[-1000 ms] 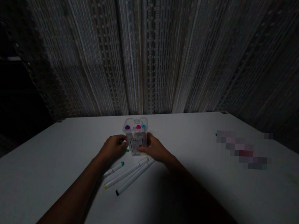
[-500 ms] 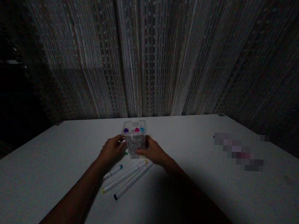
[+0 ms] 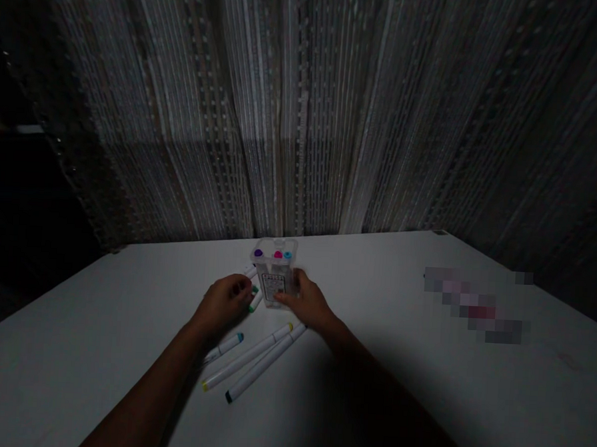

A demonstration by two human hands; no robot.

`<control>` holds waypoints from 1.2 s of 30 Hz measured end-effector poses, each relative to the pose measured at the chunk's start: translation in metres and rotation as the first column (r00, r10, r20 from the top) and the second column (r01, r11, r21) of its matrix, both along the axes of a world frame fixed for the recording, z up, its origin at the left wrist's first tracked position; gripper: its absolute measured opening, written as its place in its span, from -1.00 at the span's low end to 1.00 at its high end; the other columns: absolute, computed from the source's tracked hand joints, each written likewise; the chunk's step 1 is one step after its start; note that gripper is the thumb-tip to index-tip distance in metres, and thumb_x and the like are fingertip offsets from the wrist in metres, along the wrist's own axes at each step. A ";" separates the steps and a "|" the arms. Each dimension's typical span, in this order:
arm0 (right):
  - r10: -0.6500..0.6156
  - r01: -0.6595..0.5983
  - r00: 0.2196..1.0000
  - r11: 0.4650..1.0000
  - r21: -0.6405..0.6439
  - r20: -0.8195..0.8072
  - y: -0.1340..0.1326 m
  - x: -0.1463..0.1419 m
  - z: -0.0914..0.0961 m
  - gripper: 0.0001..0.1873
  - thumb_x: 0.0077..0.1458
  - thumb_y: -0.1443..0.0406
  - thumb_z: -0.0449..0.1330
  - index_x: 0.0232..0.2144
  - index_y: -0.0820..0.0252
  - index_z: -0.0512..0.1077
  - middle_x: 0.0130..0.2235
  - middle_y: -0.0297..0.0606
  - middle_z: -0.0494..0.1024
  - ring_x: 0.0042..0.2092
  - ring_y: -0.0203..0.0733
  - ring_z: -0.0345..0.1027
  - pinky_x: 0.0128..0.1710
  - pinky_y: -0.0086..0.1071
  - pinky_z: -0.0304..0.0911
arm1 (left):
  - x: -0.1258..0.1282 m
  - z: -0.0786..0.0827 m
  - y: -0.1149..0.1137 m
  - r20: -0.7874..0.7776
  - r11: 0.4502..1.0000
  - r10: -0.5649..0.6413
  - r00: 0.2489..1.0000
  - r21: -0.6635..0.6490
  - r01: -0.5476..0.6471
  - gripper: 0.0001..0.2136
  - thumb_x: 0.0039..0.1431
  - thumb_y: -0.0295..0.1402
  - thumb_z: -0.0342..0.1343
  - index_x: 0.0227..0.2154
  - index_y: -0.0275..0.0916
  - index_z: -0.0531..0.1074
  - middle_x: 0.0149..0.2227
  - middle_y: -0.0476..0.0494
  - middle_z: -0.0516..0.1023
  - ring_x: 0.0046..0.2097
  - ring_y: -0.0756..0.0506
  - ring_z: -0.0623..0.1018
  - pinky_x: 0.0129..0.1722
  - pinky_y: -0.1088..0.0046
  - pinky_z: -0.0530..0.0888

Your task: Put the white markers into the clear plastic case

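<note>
A clear plastic marker case [image 3: 274, 285] stands upright on the white table, with purple, pink and blue marker ends showing near its top. My right hand [image 3: 310, 303] grips its right side, thumb across the front by the label. My left hand [image 3: 224, 301] is just left of the case, apart from it, fingers loosely bent with nothing visible in them. Beside its fingertips lies a green-ended marker [image 3: 255, 301], partly hidden. Nearer to me lie a blue-ended marker [image 3: 224, 348], a yellow-ended marker [image 3: 247, 357] and a dark-ended marker [image 3: 265, 364].
Another marker [image 3: 250, 270] lies behind my left hand, mostly hidden. A blurred-out item [image 3: 474, 306] is on the right of the table [image 3: 376, 274]. A striped curtain [image 3: 304, 117] hangs along the far edge. The room is dim.
My left hand has come off the case and drawn slightly back, uncovering more of the green-ended marker. The case, still in my right hand, appears slightly farther right and up.
</note>
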State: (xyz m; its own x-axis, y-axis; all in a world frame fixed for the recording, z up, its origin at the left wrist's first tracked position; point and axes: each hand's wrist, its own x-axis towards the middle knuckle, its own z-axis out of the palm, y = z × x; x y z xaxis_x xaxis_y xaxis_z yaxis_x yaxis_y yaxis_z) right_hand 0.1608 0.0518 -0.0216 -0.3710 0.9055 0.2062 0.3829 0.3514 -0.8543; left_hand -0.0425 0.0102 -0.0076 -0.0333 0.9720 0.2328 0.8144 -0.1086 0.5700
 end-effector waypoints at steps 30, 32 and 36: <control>-0.116 0.115 0.993 0.993 0.023 0.009 0.006 0.008 -0.005 -0.45 -0.11 0.16 0.25 -0.06 0.22 0.23 -0.09 -0.13 0.45 -0.10 -0.08 0.35 -0.18 -0.30 0.23 | 0.051 0.026 -0.006 0.849 0.980 0.009 0.528 0.098 -0.174 -0.51 -0.07 0.06 0.07 -0.24 -0.28 0.30 -0.60 0.13 0.19 -0.65 0.13 0.15 -0.71 0.66 0.10; -0.109 0.109 0.994 0.994 0.021 0.001 0.005 0.008 -0.004 -0.44 -0.11 0.16 0.25 -0.06 0.24 0.24 -0.09 -0.11 0.46 -0.09 -0.07 0.35 -0.17 -0.30 0.23 | 0.055 0.020 -0.004 0.903 0.978 -0.026 0.430 0.113 -0.177 -0.54 -0.10 -0.01 0.14 -0.23 -0.25 0.30 -0.53 0.11 0.24 -0.59 0.14 0.22 -0.67 0.68 0.20; -0.105 0.105 0.994 0.994 0.029 0.030 0.003 0.008 -0.002 -0.46 -0.09 0.15 0.24 -0.07 0.27 0.26 -0.09 -0.09 0.46 -0.06 -0.03 0.33 -0.14 -0.28 0.23 | 0.051 0.011 -0.010 0.915 0.980 -0.003 0.403 0.082 -0.180 -0.57 -0.10 -0.06 0.18 -0.21 -0.20 0.31 -0.42 0.06 0.30 -0.49 0.09 0.35 -0.56 0.61 0.36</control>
